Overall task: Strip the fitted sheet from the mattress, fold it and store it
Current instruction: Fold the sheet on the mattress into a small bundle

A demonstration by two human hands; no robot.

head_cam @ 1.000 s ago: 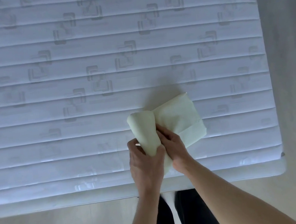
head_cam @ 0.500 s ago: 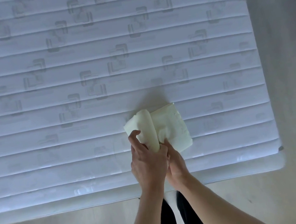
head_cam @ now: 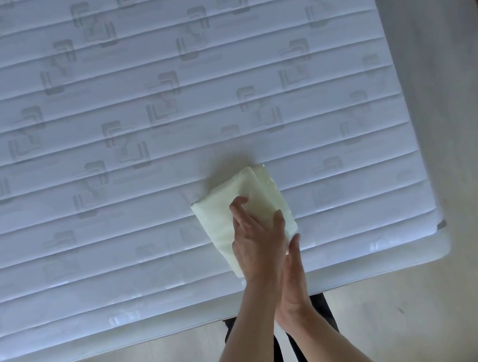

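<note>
I see the pale fitted sheet [head_cam: 237,212] folded into a compact, thick rectangle, lying on the bare quilted mattress [head_cam: 101,139] close to its near edge. My left hand [head_cam: 256,240] lies flat on top of the bundle, its grip spread with straight fingers pressing the fabric down. My right hand [head_cam: 292,278] sits just beside it at the bundle's near right corner, fingers straight, grip relaxed and holding nothing.

My left hand [head_cam: 258,244] lies flat, fingers extended and spread. My right hand [head_cam: 292,278] sits just beside it, partly underneath, fingers straight.
</note>
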